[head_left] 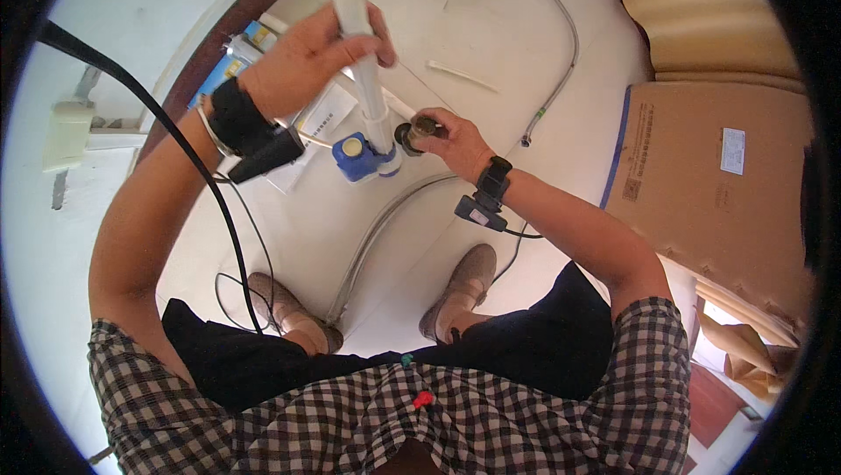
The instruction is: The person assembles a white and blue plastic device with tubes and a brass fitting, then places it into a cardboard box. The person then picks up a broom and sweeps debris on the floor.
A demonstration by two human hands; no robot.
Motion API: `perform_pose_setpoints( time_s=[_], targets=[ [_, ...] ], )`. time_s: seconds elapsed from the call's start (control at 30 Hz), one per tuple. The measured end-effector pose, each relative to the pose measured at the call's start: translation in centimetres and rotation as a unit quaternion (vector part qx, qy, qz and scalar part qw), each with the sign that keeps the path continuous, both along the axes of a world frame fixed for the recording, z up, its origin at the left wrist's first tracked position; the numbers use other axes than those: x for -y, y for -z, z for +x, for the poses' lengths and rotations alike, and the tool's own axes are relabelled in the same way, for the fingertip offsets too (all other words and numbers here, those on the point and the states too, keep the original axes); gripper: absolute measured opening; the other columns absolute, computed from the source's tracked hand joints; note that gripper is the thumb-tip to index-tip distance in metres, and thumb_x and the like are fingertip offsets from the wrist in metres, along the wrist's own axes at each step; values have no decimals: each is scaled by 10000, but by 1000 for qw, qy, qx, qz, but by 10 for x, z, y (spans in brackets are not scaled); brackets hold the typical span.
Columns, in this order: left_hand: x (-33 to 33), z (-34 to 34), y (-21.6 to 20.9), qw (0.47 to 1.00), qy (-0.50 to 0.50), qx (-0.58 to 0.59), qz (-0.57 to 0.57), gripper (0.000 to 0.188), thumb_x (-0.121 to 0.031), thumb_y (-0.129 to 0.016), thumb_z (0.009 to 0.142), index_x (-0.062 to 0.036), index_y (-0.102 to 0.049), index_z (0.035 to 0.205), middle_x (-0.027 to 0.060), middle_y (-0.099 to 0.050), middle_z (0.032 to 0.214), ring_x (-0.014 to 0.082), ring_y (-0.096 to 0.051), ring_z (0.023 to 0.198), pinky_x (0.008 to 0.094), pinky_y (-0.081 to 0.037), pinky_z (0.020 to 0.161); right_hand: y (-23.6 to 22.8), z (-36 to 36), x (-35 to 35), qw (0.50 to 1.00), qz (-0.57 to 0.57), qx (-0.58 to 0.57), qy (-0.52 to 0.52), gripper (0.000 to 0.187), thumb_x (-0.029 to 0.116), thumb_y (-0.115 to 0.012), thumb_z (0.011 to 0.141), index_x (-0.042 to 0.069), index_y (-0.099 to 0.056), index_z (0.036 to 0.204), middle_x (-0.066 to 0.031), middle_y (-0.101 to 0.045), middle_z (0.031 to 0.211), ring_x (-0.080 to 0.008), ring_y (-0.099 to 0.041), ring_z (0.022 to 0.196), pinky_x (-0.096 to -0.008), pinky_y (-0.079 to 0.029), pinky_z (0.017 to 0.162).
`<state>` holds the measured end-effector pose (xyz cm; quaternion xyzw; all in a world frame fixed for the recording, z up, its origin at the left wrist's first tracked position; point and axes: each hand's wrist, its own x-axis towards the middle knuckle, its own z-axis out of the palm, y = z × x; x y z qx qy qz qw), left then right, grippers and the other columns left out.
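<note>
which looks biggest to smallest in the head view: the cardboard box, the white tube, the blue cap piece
1. cardboard box
2. white tube, held in the left hand, nearer the camera
3. blue cap piece

Pale tiled floor with braided hose, flat cardboard box, leaflets.
</note>
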<state>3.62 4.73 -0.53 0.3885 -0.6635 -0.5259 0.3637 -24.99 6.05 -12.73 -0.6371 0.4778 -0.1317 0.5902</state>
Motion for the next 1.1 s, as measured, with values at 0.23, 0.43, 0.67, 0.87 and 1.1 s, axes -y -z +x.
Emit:
perform_pose_setpoints(
  time_s=[0.23,0.43,0.67,0.87,1.1],
  targets=[
    [0,48,47,978,-132,-110,115,155,-164,-493,1001,-67,-461,1118,75,-607,968,220,-623,988,382,-495,944,-35,36,8,983,-178,25,-50,408,134,-744,803,51,-604,1177,-117,-636,1007,-248,-634,939,-342,-511,872],
    [1,53,54,976,-111,-151,107,112,-171,-479,1003,-69,-478,1050,51,-579,934,214,-611,991,387,-491,953,-62,59,-2,966,-249,-9,-72,365,147,-743,817,22,-586,1122,-121,-620,975,-250,-630,925,-356,-520,815],
    [-4,40,51,982,-117,-99,112,135,-213,-476,1024,-79,-459,1019,35,-567,907,197,-614,988,376,-477,975,-43,55,-1,937,-308,-77,-146,341,284,-725,816,58,-585,1029,-148,-614,921,-351,-616,838,-434,-506,753],
    [4,41,57,982,-67,-148,101,131,-205,-482,1018,-77,-458,1032,44,-565,900,208,-622,1004,385,-482,969,-19,43,-25,943,-299,-44,-140,417,259,-763,804,30,-608,1117,-162,-627,964,-288,-645,807,-350,-532,709],
    [-13,44,70,984,-118,-58,119,138,-188,-482,1015,-63,-472,1073,45,-556,907,193,-640,961,390,-494,972,-37,60,-4,929,-334,-61,-147,425,292,-761,793,38,-611,1099,-138,-633,924,-293,-643,811,-367,-529,711]
  ],
)
